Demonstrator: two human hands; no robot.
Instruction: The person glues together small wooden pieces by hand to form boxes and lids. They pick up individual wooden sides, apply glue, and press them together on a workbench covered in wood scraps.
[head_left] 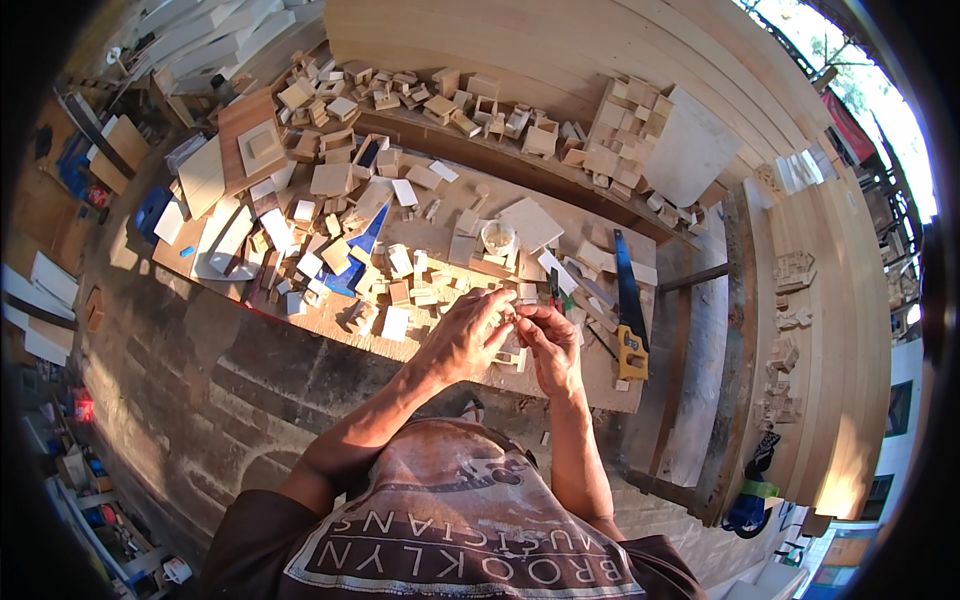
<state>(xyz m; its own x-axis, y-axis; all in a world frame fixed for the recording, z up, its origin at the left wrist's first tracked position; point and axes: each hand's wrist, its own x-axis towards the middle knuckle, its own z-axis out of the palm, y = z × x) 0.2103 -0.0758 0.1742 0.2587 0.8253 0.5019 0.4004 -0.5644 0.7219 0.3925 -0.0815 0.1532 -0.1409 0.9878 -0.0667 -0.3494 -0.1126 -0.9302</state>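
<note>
My left hand (466,334) and my right hand (552,346) meet over the front edge of the workbench (470,274). Their fingertips close together around a small light-coloured piece, perhaps wood, mostly hidden by the fingers. Just beyond the hands, small wooden blocks (424,290) lie loose on the bench. A round, pale tub (498,238) stands farther back, with small bits in it. To the right of my right hand rests a handsaw (630,300) with a dark blue blade and a yellow handle.
Wooden offcuts and small boxes (335,178) crowd the bench's left half, around a blue flat piece (362,250). More blocks fill a back ledge (440,125). A panel of joined blocks (625,130) leans there. On the right, a plank surface (835,330) holds small wooden shapes (795,270).
</note>
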